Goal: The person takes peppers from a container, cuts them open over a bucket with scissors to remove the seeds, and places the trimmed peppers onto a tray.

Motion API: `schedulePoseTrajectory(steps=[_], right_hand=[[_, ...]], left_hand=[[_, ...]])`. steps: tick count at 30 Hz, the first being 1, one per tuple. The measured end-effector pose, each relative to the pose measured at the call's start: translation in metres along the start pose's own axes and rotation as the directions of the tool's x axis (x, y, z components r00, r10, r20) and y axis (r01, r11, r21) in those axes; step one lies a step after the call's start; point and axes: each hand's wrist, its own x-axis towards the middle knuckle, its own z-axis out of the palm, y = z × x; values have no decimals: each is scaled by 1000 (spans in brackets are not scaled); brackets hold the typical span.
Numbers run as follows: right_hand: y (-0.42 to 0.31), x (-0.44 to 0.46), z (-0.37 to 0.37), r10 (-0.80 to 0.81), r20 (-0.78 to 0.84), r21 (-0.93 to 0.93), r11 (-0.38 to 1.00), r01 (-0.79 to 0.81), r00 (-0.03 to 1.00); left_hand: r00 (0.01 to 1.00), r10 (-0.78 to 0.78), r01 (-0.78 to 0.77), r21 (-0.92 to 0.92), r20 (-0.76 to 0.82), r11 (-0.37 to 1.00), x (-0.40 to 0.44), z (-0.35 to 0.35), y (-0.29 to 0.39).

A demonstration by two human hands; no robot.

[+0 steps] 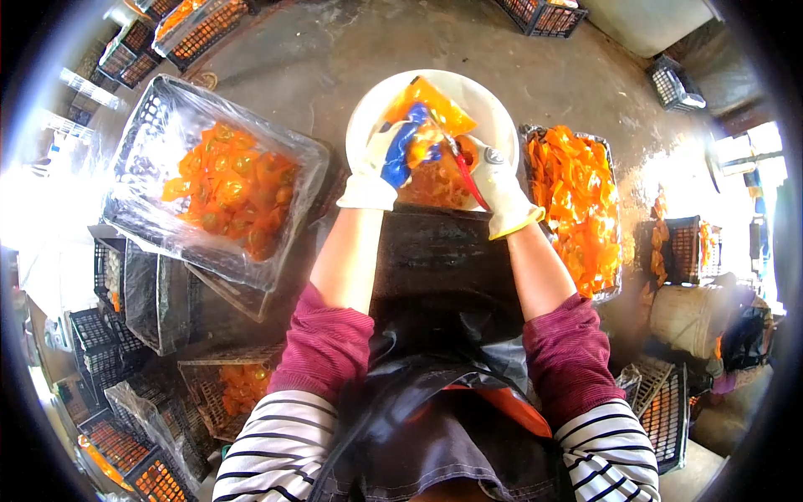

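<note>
My left hand (391, 157), in a white glove with blue on it, is closed around an orange plastic packet (435, 105) above a white basin (361, 109). My right hand (499, 180), in a white glove with a yellow cuff, grips a red-handled tool (466, 171) with its tip close to the packet. The exact kind of tool is hard to make out. Both hands are close together over the basin. Wet-looking orange pieces (435, 186) lie in the basin below them.
A plastic-lined crate (297, 167) with glossy orange pieces stands at left. To the right, another crate (617, 226) is heaped with flattened orange wrappers (569, 201). More black crates (544, 18) stand around the floor, and a pale bucket (690, 320) is at far right.
</note>
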Motion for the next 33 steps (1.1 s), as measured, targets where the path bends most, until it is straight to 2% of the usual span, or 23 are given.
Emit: schedulePoseTrajectory(steps=[1,2,3,5,6,7,9,11,12,14,15,18,20,21,23,25,26,27,28,29,31,32,33], right_hand=[[3,0,-1,-36,-36,112,993,40,999],[4,-1,-1,-92,-60,88,991,97,994],[6,-2,-2,-147,-83,63,986,153,986],[0,-3,-1,-311,-53,-252,924,288,949],[-7,-4,-1,-185,-77,-15,983,184,980],[-14,-7,0,-55,-69,225,972,69,996],[-21,-12,1,4,-77,301,954,19,997],[-22,-15,1,-134,-115,-30,991,131,984],[-24,-17,1,-198,-117,-201,964,172,973],[-33,-21,-2,-291,-59,-532,818,216,955],[-31,-22,-2,-280,-60,-555,807,201,958],[-17,-16,-3,-265,-59,-642,748,167,963],[-8,-14,-4,-270,-55,-721,677,149,961],[-5,-13,-5,-270,-86,-610,775,163,959],[7,-6,-5,-280,-169,-399,896,194,945],[37,11,-9,-326,-294,-269,930,249,898],[36,12,-13,-232,-252,78,963,259,940],[35,12,-17,-134,-206,466,858,217,969],[33,8,-21,-35,-158,741,657,142,987],[21,5,-29,42,-205,771,623,135,978],[2,-9,-44,121,-374,712,672,202,920],[4,-9,-55,85,-378,764,591,259,922],[25,-6,-68,-187,-200,908,333,253,962]], left_hand=[[996,-9,13,-40,90,999,-4,4,2],[989,-30,41,-75,142,996,-4,-1,1],[992,30,-38,68,125,997,-2,-5,-2],[980,160,-193,350,121,917,5,-12,-7],[990,131,-140,469,52,872,6,-13,-9],[979,196,-196,486,51,852,6,-14,-12],[944,326,-306,520,56,798,2,-7,-11],[958,278,-170,644,-69,746,-8,9,-5],[957,259,-96,696,-133,712,-13,15,-2],[968,218,-96,617,-125,781,-10,11,-5],[973,197,-94,575,-120,813,-8,8,-9],[938,340,-160,786,-67,598,-4,2,-15],[952,292,-82,837,-95,541,-13,14,-5],[957,269,-43,860,-112,509,-19,21,1],[973,232,-194,581,9,791,-20,12,-2],[969,194,-231,281,153,931,-14,10,2],[959,169,-209,167,226,964,-8,11,10],[946,158,-181,57,282,982,-13,8,21],[941,204,-268,227,269,936,-55,5,56],[936,233,-321,367,263,873,-67,7,72],[927,310,-372,616,210,694,-79,-2,95],[956,286,-269,570,62,776,-83,-23,98],[963,254,-179,488,-91,854,-86,-45,101]])
